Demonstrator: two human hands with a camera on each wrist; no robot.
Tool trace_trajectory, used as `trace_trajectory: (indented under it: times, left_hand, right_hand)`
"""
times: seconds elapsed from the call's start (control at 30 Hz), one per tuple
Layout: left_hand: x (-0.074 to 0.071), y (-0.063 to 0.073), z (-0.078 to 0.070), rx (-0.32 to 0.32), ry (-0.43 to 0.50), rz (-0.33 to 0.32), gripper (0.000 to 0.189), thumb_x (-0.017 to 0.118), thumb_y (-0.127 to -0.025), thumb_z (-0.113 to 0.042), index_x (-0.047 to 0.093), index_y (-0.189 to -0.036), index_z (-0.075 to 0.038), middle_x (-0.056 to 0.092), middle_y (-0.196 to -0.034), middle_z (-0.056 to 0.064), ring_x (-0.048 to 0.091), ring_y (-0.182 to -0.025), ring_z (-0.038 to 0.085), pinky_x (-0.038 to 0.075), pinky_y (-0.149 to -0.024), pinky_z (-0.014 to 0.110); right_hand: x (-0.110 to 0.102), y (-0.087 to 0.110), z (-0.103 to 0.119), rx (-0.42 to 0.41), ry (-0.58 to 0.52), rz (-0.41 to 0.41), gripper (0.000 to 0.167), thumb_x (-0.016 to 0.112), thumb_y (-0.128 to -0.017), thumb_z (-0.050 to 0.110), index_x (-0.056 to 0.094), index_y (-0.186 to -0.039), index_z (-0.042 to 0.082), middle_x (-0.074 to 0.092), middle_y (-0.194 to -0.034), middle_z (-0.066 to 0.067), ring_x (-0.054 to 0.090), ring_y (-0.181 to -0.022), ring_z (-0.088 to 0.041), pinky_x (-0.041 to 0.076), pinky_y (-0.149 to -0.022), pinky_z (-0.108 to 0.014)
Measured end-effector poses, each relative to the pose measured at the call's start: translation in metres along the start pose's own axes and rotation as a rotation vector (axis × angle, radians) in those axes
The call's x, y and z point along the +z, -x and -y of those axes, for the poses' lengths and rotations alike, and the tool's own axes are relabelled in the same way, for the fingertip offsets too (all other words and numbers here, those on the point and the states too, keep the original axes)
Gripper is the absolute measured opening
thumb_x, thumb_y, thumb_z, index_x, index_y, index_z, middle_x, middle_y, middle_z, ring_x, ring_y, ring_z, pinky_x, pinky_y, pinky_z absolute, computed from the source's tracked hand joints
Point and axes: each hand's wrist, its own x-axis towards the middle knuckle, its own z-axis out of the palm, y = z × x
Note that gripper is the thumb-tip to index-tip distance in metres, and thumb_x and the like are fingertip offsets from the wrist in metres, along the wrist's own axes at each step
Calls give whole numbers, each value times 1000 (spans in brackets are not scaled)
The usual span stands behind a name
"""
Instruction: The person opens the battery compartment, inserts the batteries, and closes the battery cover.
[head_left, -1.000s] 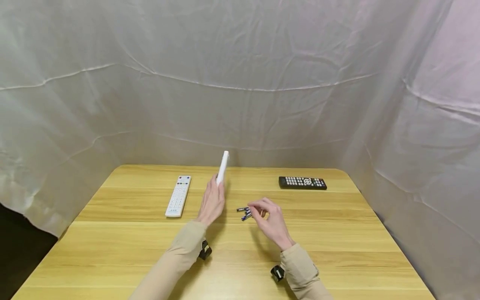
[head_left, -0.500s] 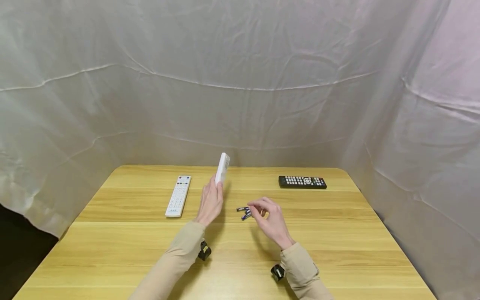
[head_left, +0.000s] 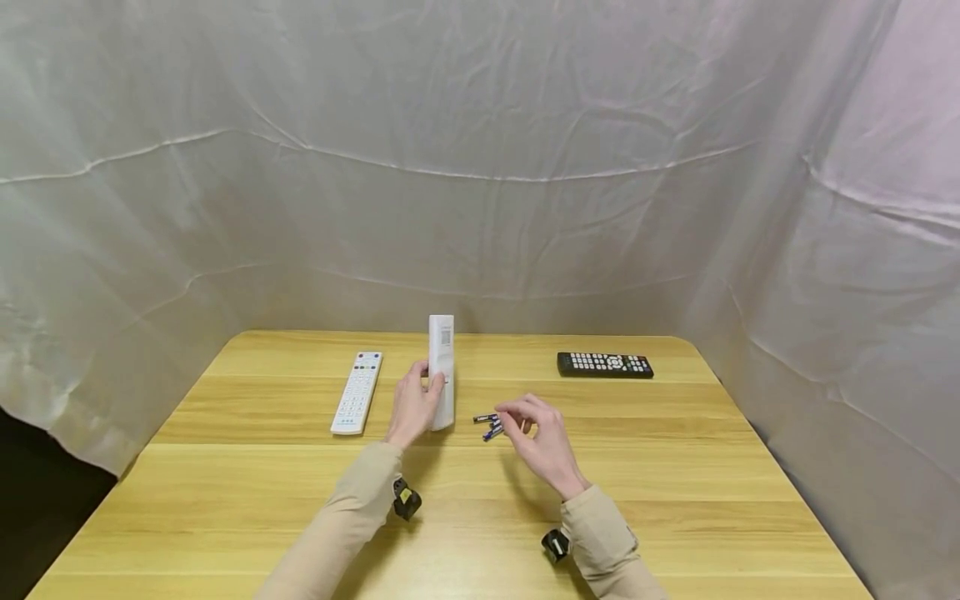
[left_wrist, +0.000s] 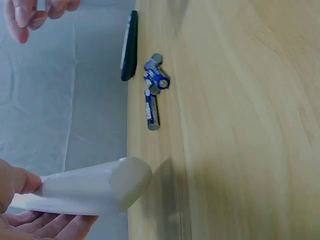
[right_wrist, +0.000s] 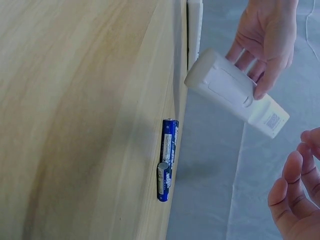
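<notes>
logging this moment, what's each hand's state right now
Left hand: holding a white remote control, its back showing.
Right hand: open, holding nothing, near the batteries.

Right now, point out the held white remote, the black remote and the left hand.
Held white remote [right_wrist: 229,89]: right wrist view, on its back panel.
Black remote [head_left: 605,365]: head view, middle of its button face.
Left hand [head_left: 412,407]: head view, on the back of the hand.

Your head camera looks forward and down from above, taking in the table [head_left: 675,517] and the curtain [head_left: 487,167] beyond; your two wrist cameras [head_left: 555,546] sit nearer and low, their views turned sideways so the table's edge runs upright, both sharing the batteries [left_wrist: 151,110] and the held white remote [right_wrist: 232,90]
</notes>
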Motion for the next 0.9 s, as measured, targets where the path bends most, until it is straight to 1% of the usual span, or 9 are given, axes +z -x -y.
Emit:
trace_trajectory:
  times: [0.07, 0.2, 0.33, 0.43, 0.5, 0.6, 0.73, 0.9]
  left_hand:
    - [-2, -1, 0, -30, 28, -4, 38, 57, -101, -15, 55, -132, 8, 66, -126, 30, 70, -106, 43, 64, -89, 51]
    - [-4, -2, 2, -71, 65, -9, 37, 61, -99, -14, 60, -129, 6, 70, -120, 28, 71, -107, 41, 63, -91, 50]
    - [-7, -2, 5, -91, 73, -21, 36, 65, -95, -15, 63, -125, 5, 74, -113, 24, 72, -105, 37, 62, -93, 47]
    - [-10, -1, 6, -111, 99, -27, 39, 67, -94, -15, 62, -127, 4, 74, -111, 24, 73, -106, 36, 62, -95, 46]
    - [-11, 1, 7, -131, 125, -23, 43, 68, -93, -15, 60, -131, 4, 73, -112, 26, 72, -106, 37, 62, -94, 45]
    - [-13, 4, 7, -167, 181, -10, 46, 68, -93, -13, 57, -134, 3, 72, -113, 28, 73, -104, 37, 65, -89, 44]
    - [-14, 7, 6, -217, 261, 9, 47, 70, -90, -10, 57, -132, 5, 73, -111, 29, 76, -94, 34, 66, -85, 46]
    - [-13, 12, 5, -249, 355, 31, 43, 69, -91, -10, 58, -129, 7, 70, -114, 31, 77, -85, 29, 66, -82, 44]
  right_hand:
    - [0, 0, 0, 1, 0, 1, 11, 70, -90, 2, 77, -98, 3, 70, -82, -4, 53, -70, 1, 51, -59, -16]
    - [0, 0, 0, -10, 0, -3, 10, 70, -90, 2, 77, -98, 2, 70, -82, -4, 53, -70, 1, 51, -59, -16]
    - [0, 0, -2, -22, 3, -6, 11, 70, -90, 2, 76, -98, 0, 69, -80, -4, 52, -69, 2, 50, -57, -17]
    - [0, 0, -3, -11, 2, 0, 11, 71, -90, 3, 76, -99, 0, 69, -80, -3, 51, -69, 2, 50, -58, -18]
    - [0, 0, -3, -3, -3, 2, 11, 71, -90, 3, 76, -99, 1, 69, -80, -3, 51, -69, 2, 50, -58, -17]
    - [0, 0, -4, 3, -9, 5, 11, 71, -90, 3, 77, -99, 3, 69, -81, -3, 52, -69, 2, 51, -59, -17]
    - [0, 0, -4, 8, -10, 6, 10, 71, -90, 3, 77, -99, 3, 68, -80, -3, 52, -69, 2, 51, -59, -17]
    - [0, 0, -3, 27, -8, 14, 10, 71, -90, 4, 77, -99, 3, 69, -81, -3, 52, -69, 2, 51, -59, -17]
